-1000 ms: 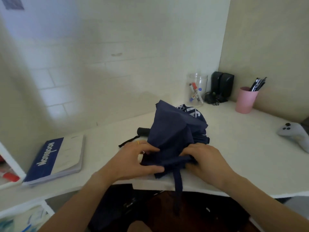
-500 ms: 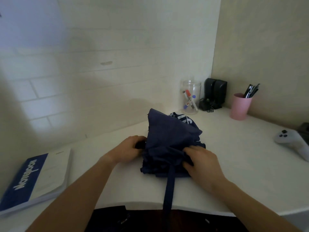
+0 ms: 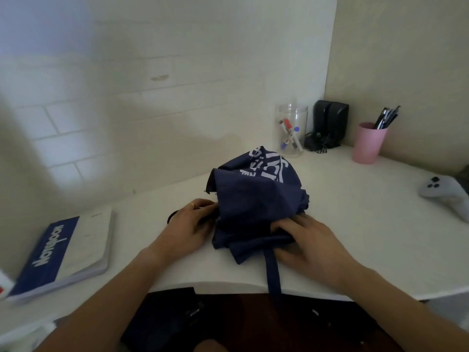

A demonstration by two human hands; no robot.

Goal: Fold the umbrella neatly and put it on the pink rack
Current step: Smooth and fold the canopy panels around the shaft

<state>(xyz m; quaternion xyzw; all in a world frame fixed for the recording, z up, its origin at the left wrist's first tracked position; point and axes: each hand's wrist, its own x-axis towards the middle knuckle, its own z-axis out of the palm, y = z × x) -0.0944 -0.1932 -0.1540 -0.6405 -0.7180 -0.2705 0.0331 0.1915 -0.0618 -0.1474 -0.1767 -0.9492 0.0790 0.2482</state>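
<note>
A navy blue umbrella point(image 3: 256, 196) with white lettering lies bunched on the white desk point(image 3: 355, 224), its cloth loosely gathered. Its closing strap point(image 3: 272, 273) hangs over the desk's front edge. My left hand point(image 3: 190, 224) grips the umbrella's left side, where the black handle is mostly hidden under my fingers. My right hand point(image 3: 307, 242) presses and pinches the fabric folds at the near right. No pink rack is in view.
A blue and white notebook point(image 3: 63, 252) lies at the left. At the back right stand a clear jar of markers point(image 3: 291, 130), a black speaker point(image 3: 330, 123) and a pink cup with pens point(image 3: 368, 143). A white game controller point(image 3: 444, 194) rests at the far right.
The canopy has rolled over, so the white lettering now faces up. My left hand moved from the front folds to the handle side; my right hand stays on the near folds.
</note>
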